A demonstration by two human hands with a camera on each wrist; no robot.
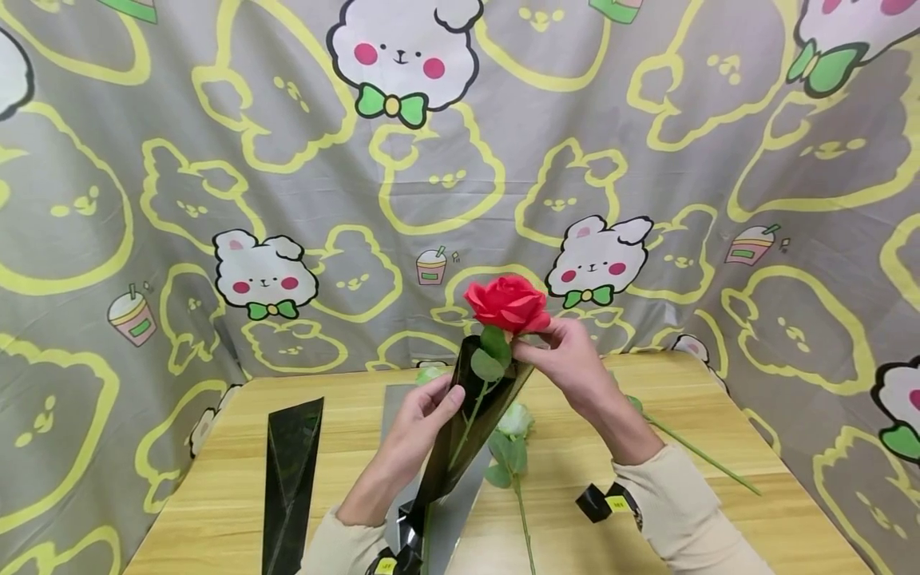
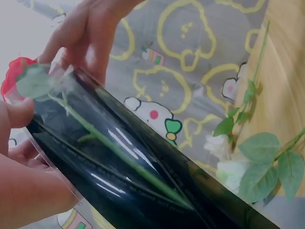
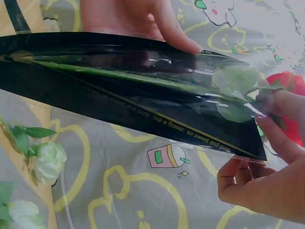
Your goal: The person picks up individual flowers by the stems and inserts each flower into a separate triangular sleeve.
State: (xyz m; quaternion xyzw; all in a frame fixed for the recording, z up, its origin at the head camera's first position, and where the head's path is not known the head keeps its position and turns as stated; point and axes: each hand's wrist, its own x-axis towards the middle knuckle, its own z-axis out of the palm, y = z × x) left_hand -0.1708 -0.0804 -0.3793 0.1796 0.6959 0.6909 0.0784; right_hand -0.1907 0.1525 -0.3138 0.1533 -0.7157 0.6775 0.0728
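Observation:
A red rose (image 1: pixel 506 303) with green leaves stands tilted in a black, clear-fronted flower sleeve (image 1: pixel 440 463); its bloom rises above the sleeve's mouth. My left hand (image 1: pixel 413 427) grips the sleeve by its left edge, thumb at the front and fingers behind. Just under the bloom, my right hand (image 1: pixel 575 363) pinches the rose near its upper leaves. Through the clear film the green stem (image 2: pixel 128 167) shows inside the sleeve. Gold lettering runs along the sleeve's front (image 3: pixel 190 131) in the right wrist view.
Another black sleeve (image 1: pixel 291 479) lies at left on the wooden table (image 1: pixel 223 463). Beneath the hands are a grey sheet (image 1: pixel 460 523) and a white rose (image 1: pixel 515 419). A green stem (image 1: pixel 704 455) lies at right, and a patterned curtain (image 1: pixel 460 208) hangs behind.

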